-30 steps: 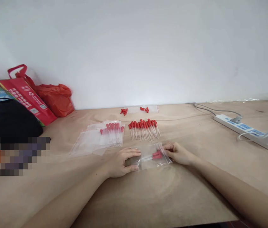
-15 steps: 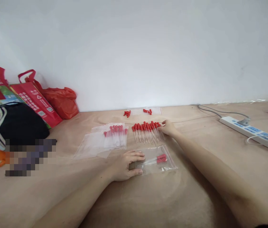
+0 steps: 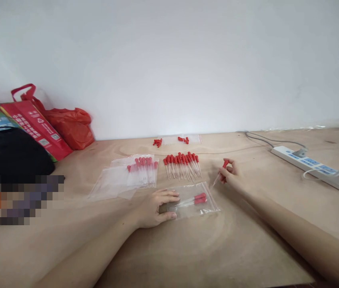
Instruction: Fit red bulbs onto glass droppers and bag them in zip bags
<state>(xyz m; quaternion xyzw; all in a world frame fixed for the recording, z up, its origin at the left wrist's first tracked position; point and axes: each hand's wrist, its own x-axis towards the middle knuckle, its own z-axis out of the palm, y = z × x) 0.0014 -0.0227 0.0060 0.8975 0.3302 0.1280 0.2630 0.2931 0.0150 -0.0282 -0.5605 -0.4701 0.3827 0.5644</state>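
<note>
My right hand (image 3: pixel 229 174) pinches one dropper (image 3: pixel 225 164) by its red rubber bulb, its clear tip slanting down to the left. It is just right of a clear zip bag (image 3: pixel 211 208) lying flat. Inside that bag are a few droppers (image 3: pixel 199 198), bulbs to the right. My left hand (image 3: pixel 157 208) rests on the bag's left end, fingers stretched out and thumb apart. Behind the bag lies a row of loose droppers (image 3: pixel 183 160), bulbs away from me. To the left, more droppers (image 3: pixel 143 161) lie on or in overlapping clear bags (image 3: pixel 106 184); which, I cannot tell.
Small red bulbs (image 3: pixel 157 142) and another clear bag (image 3: pixel 169 140) lie by the wall. A white power strip (image 3: pixel 313 164) with cables is at the right. Shopping bags (image 3: pixel 37 124), a red plastic bag (image 3: pixel 70 126) and a black drawstring bag (image 3: pixel 16 156) stand at the left.
My right hand has moved right and toward me from the row's right end, bringing one dropper with it. My left hand stays on the bag. The view has shifted slightly.
</note>
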